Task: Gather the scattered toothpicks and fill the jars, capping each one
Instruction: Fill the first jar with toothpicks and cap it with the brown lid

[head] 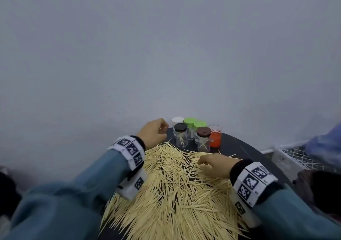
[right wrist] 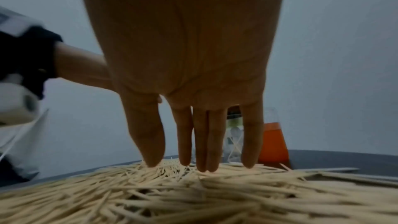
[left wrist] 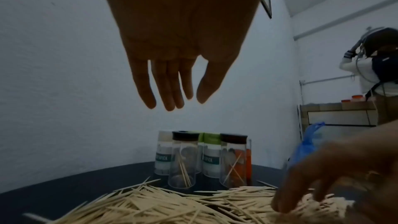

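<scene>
Task status: early stage. The toothpicks (head: 171, 190) lie in a broad loose heap that covers most of the near part of the dark round table (head: 239, 144); a few strays lie apart near the jars. No sorted bundle is visible.

Jars: a cluster stands at the far edge of the table, just beyond the heap. The black-capped jar (head: 181, 137) and the brown-capped jar (head: 203, 141) are clear and hold only a few toothpicks each, leaning against the walls. Both caps are on and, by judgement, must come off before filling. Behind them stand a white-capped jar (head: 177, 120) and two green-capped jars (head: 190, 121); labels and the front jars hide their contents. The orange jar (head: 215, 135) at the right end has no cap fitted.

Hands: the left hand (head: 153, 135) hovers above the table beside the black-capped jar. The left wrist view shows its fingers (left wrist: 165, 88) extended, loosely together, holding nothing. The right hand (head: 214, 165) rests on the heap with straight fingers (right wrist: 202, 142), tips pressed into the toothpicks, gripping none.

Remaining: nearly everything, by judgement. Gather the heap, fill each jar and cap each one.
</scene>
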`<act>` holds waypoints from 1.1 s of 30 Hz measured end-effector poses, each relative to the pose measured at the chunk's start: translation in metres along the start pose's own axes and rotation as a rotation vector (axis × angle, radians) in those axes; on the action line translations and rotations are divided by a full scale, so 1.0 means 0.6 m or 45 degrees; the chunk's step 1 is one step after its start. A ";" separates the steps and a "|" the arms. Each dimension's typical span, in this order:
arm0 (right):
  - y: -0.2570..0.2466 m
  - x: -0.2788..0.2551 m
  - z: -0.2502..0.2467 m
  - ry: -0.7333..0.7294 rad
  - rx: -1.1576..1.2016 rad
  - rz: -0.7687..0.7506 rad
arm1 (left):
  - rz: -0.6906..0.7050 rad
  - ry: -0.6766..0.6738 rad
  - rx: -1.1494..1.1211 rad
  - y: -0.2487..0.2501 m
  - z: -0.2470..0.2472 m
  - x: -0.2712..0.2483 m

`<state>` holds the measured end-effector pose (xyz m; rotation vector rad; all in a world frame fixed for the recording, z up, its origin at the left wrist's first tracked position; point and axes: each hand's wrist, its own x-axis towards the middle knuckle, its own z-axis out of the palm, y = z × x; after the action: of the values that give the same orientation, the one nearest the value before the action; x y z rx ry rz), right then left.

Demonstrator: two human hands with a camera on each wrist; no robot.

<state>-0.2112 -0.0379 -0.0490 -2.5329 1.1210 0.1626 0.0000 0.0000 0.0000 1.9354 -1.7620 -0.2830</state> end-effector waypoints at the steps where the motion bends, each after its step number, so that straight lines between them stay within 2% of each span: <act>1: 0.003 0.005 0.004 -0.041 -0.016 0.009 | -0.021 -0.026 0.025 0.004 0.012 0.016; 8: 0.024 0.032 0.008 -0.086 -0.021 -0.034 | -0.228 -0.148 0.145 0.014 0.085 0.122; 14: 0.031 0.036 0.009 -0.100 0.000 -0.065 | -0.361 -0.113 0.078 0.025 0.120 0.156; 18: 0.032 0.040 0.009 -0.104 0.001 -0.068 | -0.375 0.028 0.060 0.028 0.133 0.162; 25: 0.032 0.039 0.010 -0.105 -0.001 -0.074 | -0.330 0.067 0.016 0.036 0.116 0.153; 33: 0.028 0.028 0.007 -0.080 0.009 -0.088 | -0.091 0.283 -0.207 0.049 0.044 0.070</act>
<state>-0.2121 -0.0583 -0.0616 -2.5378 1.0077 0.2180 -0.0323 -0.0476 -0.0003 1.8389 -1.4835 -0.2195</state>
